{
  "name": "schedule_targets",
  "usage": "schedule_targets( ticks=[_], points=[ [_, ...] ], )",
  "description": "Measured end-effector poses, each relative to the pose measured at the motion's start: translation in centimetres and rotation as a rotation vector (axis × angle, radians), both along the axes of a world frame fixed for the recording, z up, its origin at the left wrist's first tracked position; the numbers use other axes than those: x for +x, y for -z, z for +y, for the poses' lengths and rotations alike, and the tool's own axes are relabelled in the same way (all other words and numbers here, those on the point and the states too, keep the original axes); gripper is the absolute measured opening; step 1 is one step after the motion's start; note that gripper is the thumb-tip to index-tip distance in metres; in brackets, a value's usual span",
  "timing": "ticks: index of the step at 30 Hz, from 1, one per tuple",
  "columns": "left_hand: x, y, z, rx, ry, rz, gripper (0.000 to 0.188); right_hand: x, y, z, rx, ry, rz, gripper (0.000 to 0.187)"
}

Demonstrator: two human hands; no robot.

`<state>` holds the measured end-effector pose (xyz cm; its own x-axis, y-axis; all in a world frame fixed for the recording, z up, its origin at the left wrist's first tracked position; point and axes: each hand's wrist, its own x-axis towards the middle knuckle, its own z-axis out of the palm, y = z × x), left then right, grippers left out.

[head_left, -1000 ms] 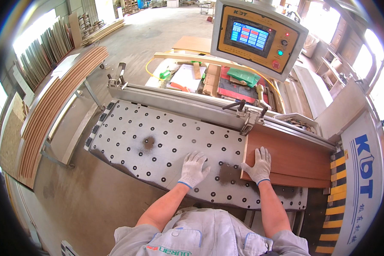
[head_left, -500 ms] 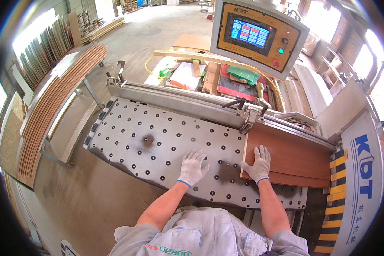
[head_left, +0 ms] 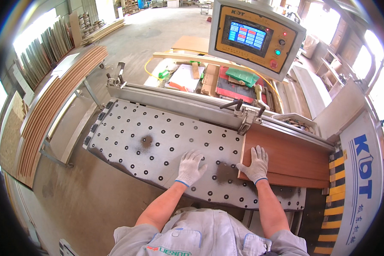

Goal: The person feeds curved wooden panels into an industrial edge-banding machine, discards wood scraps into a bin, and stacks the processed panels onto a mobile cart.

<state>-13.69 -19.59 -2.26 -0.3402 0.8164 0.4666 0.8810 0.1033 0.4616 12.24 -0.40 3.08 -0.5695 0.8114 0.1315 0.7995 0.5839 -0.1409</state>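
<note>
A reddish-brown wood panel [head_left: 292,155] lies flat at the right end of a pale metal table [head_left: 128,128] dotted with black round inserts. On the panel's left end rests my right hand [head_left: 255,164], in a white knit glove, fingers spread and thumb over the panel's edge. My left hand [head_left: 190,168], gloved alike, lies flat on the table to the left of the panel with its fingers stretched out. Nothing is held in either hand. Beyond the panel, a metal clamp stop [head_left: 246,119] sits on the long fence rail [head_left: 170,98].
A control box [head_left: 256,40] with a lit screen hangs above the far side. Yellow-black stripes [head_left: 336,198] mark the machine's edge at right. Stacked brown boards [head_left: 59,111] stand on a rack at left. Tools and a green sheet [head_left: 242,77] lie behind the fence.
Both hands keep nearly the same places on the table and the panel. The view has shifted very slightly; nothing has been taken hold of or let go.
</note>
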Motion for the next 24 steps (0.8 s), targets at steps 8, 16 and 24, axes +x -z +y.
schedule_targets(
  ticks=[8,16,24],
  points=[
    [0.1,0.6,-0.4,0.023,-0.042,-0.017,0.043,-0.2,-0.3,-0.1,-0.021,0.004,0.023,0.106],
    [5.5,1.0,-3.2,0.253,-0.184,-0.773,0.026,-0.5,-0.6,0.3,-0.07,-0.017,-0.001,0.106],
    [17.3,-0.9,-6.8,0.153,-0.001,-1.299,0.022,0.3,-0.1,-1.5,-0.078,-0.046,0.054,0.099]
  ],
)
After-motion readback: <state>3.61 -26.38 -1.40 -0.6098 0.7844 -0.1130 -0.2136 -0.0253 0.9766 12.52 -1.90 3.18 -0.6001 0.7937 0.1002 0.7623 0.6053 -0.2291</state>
